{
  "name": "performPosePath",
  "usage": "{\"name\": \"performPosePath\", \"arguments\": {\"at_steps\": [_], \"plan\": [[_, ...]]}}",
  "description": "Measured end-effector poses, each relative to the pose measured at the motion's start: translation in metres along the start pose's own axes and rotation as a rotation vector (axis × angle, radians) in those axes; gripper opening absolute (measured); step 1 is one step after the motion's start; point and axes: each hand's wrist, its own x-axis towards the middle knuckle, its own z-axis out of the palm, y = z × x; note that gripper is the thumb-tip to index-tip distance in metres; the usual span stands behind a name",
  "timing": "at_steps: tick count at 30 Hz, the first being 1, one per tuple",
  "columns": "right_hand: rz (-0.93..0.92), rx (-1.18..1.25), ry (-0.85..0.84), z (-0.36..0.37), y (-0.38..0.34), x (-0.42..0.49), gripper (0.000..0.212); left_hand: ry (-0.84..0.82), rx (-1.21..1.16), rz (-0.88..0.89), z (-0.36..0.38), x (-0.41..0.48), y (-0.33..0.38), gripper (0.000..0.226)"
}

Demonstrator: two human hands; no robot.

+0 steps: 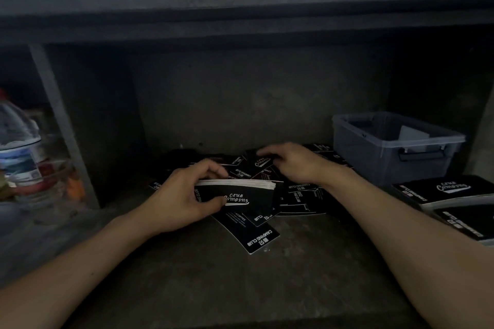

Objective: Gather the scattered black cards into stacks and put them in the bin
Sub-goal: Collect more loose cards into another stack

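My left hand [184,195] grips a thick stack of black cards [240,192] with white edges, held on edge above the pile. Behind it, my right hand [291,161] lies on the pile with its fingertips on a single black card [260,161] printed "Club Camping". Scattered black cards [294,200] lie overlapped on the concrete shelf under and between both hands, one sticking out toward me [260,240]. A translucent grey bin [395,141] stands at the back right, apart from both hands, with something pale inside it.
Two stacks of black cards [451,191] sit at the right edge, in front of the bin. A large water bottle [18,152] stands at the left behind a slanted post [61,125]. A dark shelf overhangs the alcove. Bare concrete lies in front.
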Motion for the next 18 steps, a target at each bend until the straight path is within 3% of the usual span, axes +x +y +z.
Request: {"name": "performPosePath", "arguments": {"at_steps": [2,5,7,13,18], "plan": [[0.035,-0.214,-0.103,0.002,0.009,0.0,0.054,0.008,0.048,0.009,-0.001,0.0,0.001,0.031],[0.026,-0.341,-0.067,-0.008,0.014,0.002,0.036,-0.015,0.051,0.003,-0.003,0.0,0.001,0.023],[0.028,-0.319,-0.021,-0.015,0.015,0.001,0.027,-0.012,0.058,0.008,-0.002,-0.001,0.002,0.022],[0.117,-0.147,-0.04,-0.017,0.027,-0.005,0.036,-0.015,0.059,-0.012,-0.002,-0.001,0.006,0.024],[0.229,-0.205,0.06,-0.028,0.03,-0.005,0.056,0.004,0.08,0.011,0.0,0.0,0.008,0.024]]}}
